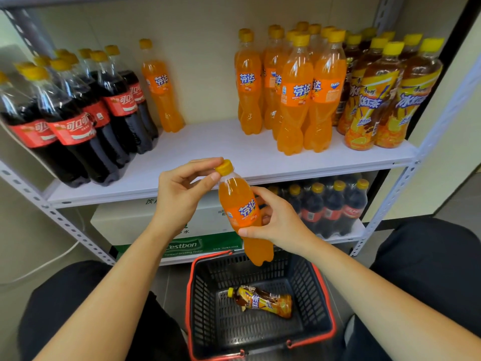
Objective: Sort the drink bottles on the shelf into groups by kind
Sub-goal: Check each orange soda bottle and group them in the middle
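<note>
Left hand pinches the yellow cap of an orange soda bottle; right hand, at its 3 o'clock, grips its middle, basket at 6 o'clock

Above the black basket, where one iced tea bottle lies on its side, the left hand pinches the yellow cap of an orange soda bottle while the right hand grips its labelled middle.
</note>
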Available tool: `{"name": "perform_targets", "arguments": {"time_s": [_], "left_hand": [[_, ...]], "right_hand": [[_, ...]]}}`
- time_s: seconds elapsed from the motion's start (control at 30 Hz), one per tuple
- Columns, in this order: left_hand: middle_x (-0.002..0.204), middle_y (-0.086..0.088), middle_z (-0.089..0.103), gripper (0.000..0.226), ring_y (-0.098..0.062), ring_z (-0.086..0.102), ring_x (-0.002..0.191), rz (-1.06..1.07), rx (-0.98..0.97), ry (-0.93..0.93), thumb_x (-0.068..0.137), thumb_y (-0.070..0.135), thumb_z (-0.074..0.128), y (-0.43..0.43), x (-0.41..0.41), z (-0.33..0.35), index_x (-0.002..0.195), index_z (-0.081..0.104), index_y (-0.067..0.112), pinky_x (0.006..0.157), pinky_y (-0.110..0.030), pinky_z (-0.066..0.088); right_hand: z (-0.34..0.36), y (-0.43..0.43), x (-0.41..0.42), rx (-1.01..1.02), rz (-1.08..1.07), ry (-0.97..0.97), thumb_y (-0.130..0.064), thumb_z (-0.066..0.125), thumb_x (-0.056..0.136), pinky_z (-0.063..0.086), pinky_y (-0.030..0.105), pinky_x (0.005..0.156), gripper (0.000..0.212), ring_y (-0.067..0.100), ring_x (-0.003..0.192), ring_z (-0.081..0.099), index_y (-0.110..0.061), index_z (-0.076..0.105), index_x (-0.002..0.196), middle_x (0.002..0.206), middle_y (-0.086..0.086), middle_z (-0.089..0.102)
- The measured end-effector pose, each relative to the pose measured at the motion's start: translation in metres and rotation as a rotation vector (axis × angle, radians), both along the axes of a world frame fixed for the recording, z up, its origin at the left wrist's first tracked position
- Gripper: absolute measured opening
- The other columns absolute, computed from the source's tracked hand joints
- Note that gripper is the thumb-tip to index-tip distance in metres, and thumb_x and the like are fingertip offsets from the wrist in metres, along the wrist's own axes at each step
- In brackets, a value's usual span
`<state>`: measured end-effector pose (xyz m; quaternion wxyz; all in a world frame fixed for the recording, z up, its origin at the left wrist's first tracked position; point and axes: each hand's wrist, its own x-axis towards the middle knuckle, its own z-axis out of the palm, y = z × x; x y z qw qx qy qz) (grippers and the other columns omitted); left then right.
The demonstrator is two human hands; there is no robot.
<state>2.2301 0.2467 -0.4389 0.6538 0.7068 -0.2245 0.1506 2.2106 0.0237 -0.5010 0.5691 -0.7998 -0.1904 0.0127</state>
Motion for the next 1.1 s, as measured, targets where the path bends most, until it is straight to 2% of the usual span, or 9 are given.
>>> {"name": "perform_targets", "arguments": {"time_s": [0.1,0.2,0.3,0.37,0.53,0.6,0.7,0.9,1.1], "left_hand": [[0.113,-0.005,0.077,0.022,-0.026,0.073,0.1,0.051,-0.049,-0.019,0.088,0.018,0.078,-0.003,0.0,-0.003,0.108,0.08,0.026,0.088,-0.035,0.06],[0.104,-0.007,0.076,0.023,-0.026,0.074,0.095,0.093,-0.085,-0.012,0.087,0.01,0.079,-0.008,0.0,-0.006,0.1,0.079,0.028,0.083,-0.034,0.06],[0.104,-0.008,0.074,0.02,-0.024,0.072,0.101,0.07,0.015,-0.066,0.09,0.005,0.075,-0.015,-0.001,-0.01,0.1,0.075,0.022,0.084,-0.034,0.06],[0.115,-0.007,0.071,0.023,-0.023,0.07,0.11,0.017,0.073,-0.073,0.092,0.006,0.073,-0.018,-0.002,-0.011,0.11,0.073,0.019,0.086,-0.028,0.058],[0.142,-0.003,0.058,0.062,-0.025,0.066,0.121,-0.143,0.169,0.057,0.087,0.005,0.077,-0.023,-0.008,-0.016,0.143,0.055,0.02,0.081,-0.036,0.063],[0.145,0.004,0.055,0.075,-0.024,0.066,0.12,-0.172,0.221,0.092,0.085,0.003,0.079,-0.026,-0.012,-0.019,0.15,0.047,0.024,0.077,-0.037,0.064],[0.145,0.012,0.055,0.086,-0.023,0.067,0.116,-0.219,0.276,0.153,0.082,0.005,0.083,-0.029,-0.017,-0.024,0.153,0.043,0.031,0.083,-0.041,0.064],[0.139,0.018,0.06,0.084,-0.017,0.067,0.118,-0.331,0.319,0.206,0.08,0.019,0.085,-0.032,-0.026,-0.024,0.151,0.044,0.036,0.089,-0.029,0.059],[0.144,0.008,0.059,0.072,-0.018,0.059,0.13,-0.344,0.32,0.126,0.076,0.026,0.089,-0.034,-0.026,-0.022,0.141,0.059,0.032,0.099,-0.036,0.056]], "right_hand": [[0.004,-0.001,-0.001,0.022,0.031,0.035,-0.029,0.091,0.077,0.06,0.044,0.091,0.076,0.014,0.104,0.07,-0.037,0.051,0.14,0.122,-0.01,0.067],[0.007,-0.001,-0.003,0.048,0.032,0.057,-0.028,0.091,0.076,0.061,0.041,0.091,0.072,0.012,0.104,0.07,-0.041,0.051,0.135,0.122,-0.009,0.068],[0.011,-0.002,-0.004,0.12,0.016,0.072,-0.023,0.09,0.077,0.061,0.036,0.091,0.07,0.012,0.107,0.07,-0.041,0.053,0.133,0.123,-0.008,0.07],[0.014,-0.004,-0.005,0.182,-0.004,0.08,-0.019,0.088,0.078,0.061,0.033,0.09,0.066,0.012,0.108,0.071,-0.04,0.055,0.131,0.122,-0.006,0.072],[0.024,-0.012,-0.005,0.324,-0.072,0.124,-0.02,0.085,0.081,0.061,0.03,0.084,0.057,0.015,0.106,0.074,-0.03,0.061,0.132,0.117,-0.004,0.076],[0.028,-0.014,-0.005,0.387,-0.104,0.151,-0.026,0.085,0.077,0.062,0.032,0.084,0.059,0.017,0.106,0.074,-0.029,0.062,0.131,0.117,-0.004,0.076],[0.035,-0.019,-0.004,0.47,-0.15,0.189,-0.033,0.083,0.073,0.062,0.033,0.081,0.054,0.018,0.105,0.074,-0.03,0.064,0.124,0.113,-0.003,0.077],[0.049,-0.029,-0.001,0.613,-0.224,0.254,-0.032,0.078,0.076,0.06,0.034,0.077,0.059,0.027,0.102,0.075,-0.011,0.062,0.128,0.115,0.011,0.075],[0.057,-0.039,0.002,0.708,-0.293,0.328,-0.026,0.071,0.092,0.061,0.037,0.084,0.048,0.029,0.106,0.074,-0.006,0.058,0.133,0.122,0.016,0.073]]}}
